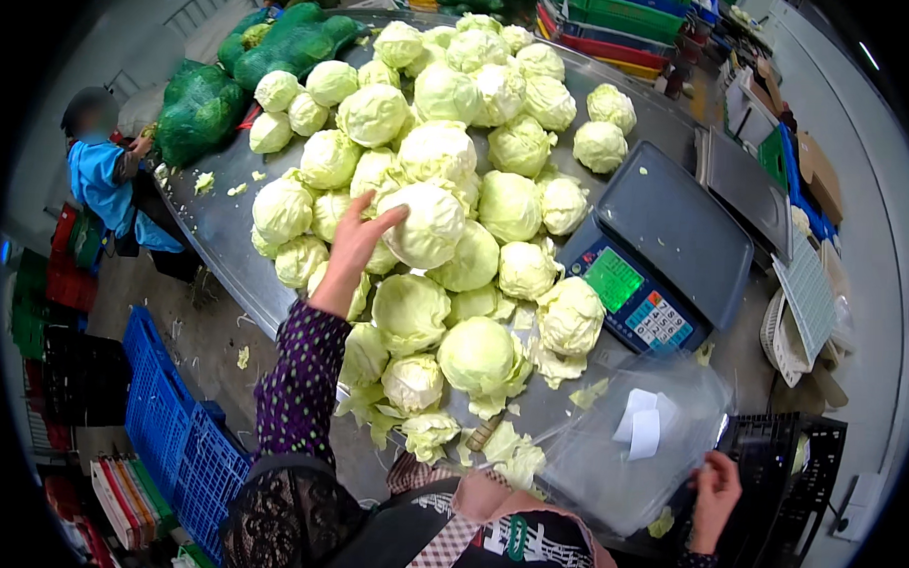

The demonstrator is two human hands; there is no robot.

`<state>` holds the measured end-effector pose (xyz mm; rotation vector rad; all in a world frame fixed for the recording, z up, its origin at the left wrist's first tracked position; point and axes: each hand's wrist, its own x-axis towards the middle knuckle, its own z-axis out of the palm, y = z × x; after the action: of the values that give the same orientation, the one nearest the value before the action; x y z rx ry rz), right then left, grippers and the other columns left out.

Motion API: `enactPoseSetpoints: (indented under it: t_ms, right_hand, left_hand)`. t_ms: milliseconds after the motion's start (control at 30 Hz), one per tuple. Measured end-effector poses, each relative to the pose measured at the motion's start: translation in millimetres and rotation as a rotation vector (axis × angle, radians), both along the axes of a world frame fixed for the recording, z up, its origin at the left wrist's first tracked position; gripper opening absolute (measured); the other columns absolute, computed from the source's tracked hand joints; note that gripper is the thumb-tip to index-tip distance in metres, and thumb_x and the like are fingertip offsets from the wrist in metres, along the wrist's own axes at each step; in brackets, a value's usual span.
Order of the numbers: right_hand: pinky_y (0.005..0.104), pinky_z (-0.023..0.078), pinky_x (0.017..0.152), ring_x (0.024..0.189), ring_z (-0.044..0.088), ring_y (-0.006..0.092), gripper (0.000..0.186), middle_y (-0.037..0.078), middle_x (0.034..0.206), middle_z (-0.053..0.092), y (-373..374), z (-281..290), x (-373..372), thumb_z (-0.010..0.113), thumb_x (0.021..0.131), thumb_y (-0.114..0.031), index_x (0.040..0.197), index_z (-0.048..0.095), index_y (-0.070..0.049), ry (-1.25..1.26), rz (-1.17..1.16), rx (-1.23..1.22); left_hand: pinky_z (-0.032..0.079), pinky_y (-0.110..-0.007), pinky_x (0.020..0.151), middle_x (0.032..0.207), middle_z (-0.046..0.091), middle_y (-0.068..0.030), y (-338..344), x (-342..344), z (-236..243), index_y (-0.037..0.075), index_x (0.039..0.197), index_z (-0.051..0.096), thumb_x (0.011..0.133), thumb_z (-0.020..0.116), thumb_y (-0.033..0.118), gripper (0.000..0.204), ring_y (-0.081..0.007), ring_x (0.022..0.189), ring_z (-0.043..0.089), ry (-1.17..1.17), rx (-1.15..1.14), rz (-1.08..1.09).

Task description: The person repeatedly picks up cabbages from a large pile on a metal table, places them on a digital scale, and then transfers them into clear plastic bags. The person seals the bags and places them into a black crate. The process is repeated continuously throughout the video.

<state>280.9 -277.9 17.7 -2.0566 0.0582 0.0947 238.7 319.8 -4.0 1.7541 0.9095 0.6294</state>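
Note:
A big heap of pale green cabbages [507,206] covers the middle of the metal table. My left hand [354,242] reaches into the heap, its thumb and fingers gripping the left side of one cabbage [428,226]. That cabbage sits on top of others; whether it is lifted I cannot tell. At the lower right, my right hand [716,490] has curled fingers beside the edge of a stack of clear plastic bags [589,459]. What those fingers hold, if anything, does not show. White paper slips [642,425] rest on the bags.
A digital scale [667,231] with a lit green display stands right of the heap. Green net sacks [198,115] lie at the far left, near a person in blue [107,187]. Blue crates [170,404] stand on the floor left; a black crate [814,467] is right.

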Motion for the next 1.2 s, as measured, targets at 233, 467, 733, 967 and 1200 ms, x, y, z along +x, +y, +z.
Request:
enactPoseSetpoints:
  t_ms: [233, 467, 733, 967, 1200]
  right_hand:
    - [0.0232, 0.053, 0.055, 0.071, 0.064, 0.0131, 0.02, 0.007, 0.094, 0.064, -20, -52, -79, 0.059, 0.089, 0.001, 0.109, 0.06, 0.001, 0.348, -0.079, 0.134]
    - [0.0269, 0.053, 0.058, 0.072, 0.066, 0.0163, 0.023, 0.009, 0.09, 0.066, -24, -84, -136, 0.06, 0.093, -0.012, 0.109, 0.059, 0.005, 0.513, -0.066, 0.048]
    - [0.0248, 0.053, 0.063, 0.079, 0.066, 0.0142, 0.023, 0.007, 0.097, 0.067, 4, -79, -108, 0.06, 0.093, -0.009, 0.113, 0.06, 0.002, 0.575, 0.027, 0.133]
    - [0.022, 0.049, 0.064, 0.077, 0.063, 0.0089, 0.022, 0.004, 0.091, 0.068, -4, -65, -135, 0.065, 0.089, -0.008, 0.109, 0.063, 0.001, 0.586, -0.099, 0.114]
    - [0.025, 0.05, 0.072, 0.083, 0.063, 0.0104, 0.032, 0.004, 0.094, 0.068, 14, -84, -113, 0.071, 0.086, -0.012, 0.113, 0.062, 0.002, 0.529, 0.082, 0.145]
  left_hand:
    - [0.048, -0.037, 0.094, 0.128, 0.054, -0.0235, -41, 37, -32, -0.002, 0.139, 0.038, 0.062, 0.089, 0.038, 0.101, -0.0302, 0.113, 0.057, -0.121, 0.022, 0.051]
    - [0.046, -0.046, 0.101, 0.131, 0.057, -0.0143, -24, 7, -43, 0.004, 0.138, 0.045, 0.09, 0.055, 0.053, 0.069, -0.0291, 0.119, 0.057, -0.707, -0.866, -0.121]
    - [0.054, -0.032, 0.082, 0.111, 0.064, -0.0165, -168, 192, -7, -0.008, 0.123, 0.052, 0.075, 0.08, 0.025, 0.065, -0.0231, 0.091, 0.066, -0.667, -0.785, -0.481]
    - [0.042, -0.043, 0.099, 0.134, 0.048, -0.0186, -251, 284, 1, 0.006, 0.132, 0.049, 0.056, 0.079, 0.063, 0.099, -0.034, 0.122, 0.046, -0.036, 0.38, -0.532]
    - [0.036, -0.046, 0.104, 0.136, 0.045, -0.0251, -235, 181, -43, -0.002, 0.136, 0.041, 0.057, 0.083, 0.052, 0.104, -0.0399, 0.125, 0.044, -0.238, 0.7, -0.628]
